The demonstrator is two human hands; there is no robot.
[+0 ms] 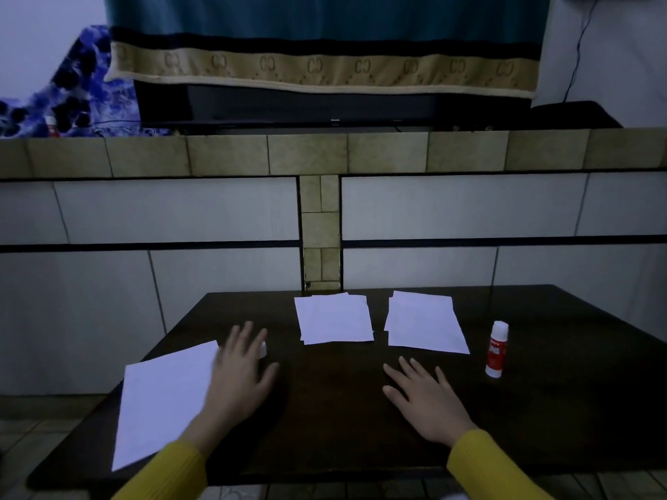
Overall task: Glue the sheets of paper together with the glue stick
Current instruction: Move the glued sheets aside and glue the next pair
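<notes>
Both my hands lie flat and empty, left hand [240,369] and right hand [426,400], on the dark table [332,427]. Three paper lots: large sheet [162,402], middle stack [334,318], right stack [424,323]. One glue stick [497,348] stands upright, one white cap [263,350] by my left fingers.

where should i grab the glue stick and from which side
Grip the glue stick around its red middle barrel, coming from its left with the right hand, the nearer one. It stands upright and apart from the paper stack, so a side pinch fits.

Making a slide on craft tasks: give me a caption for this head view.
Both hands rest empty on a dark table among paper sheets, glue stick upright at right.
</notes>
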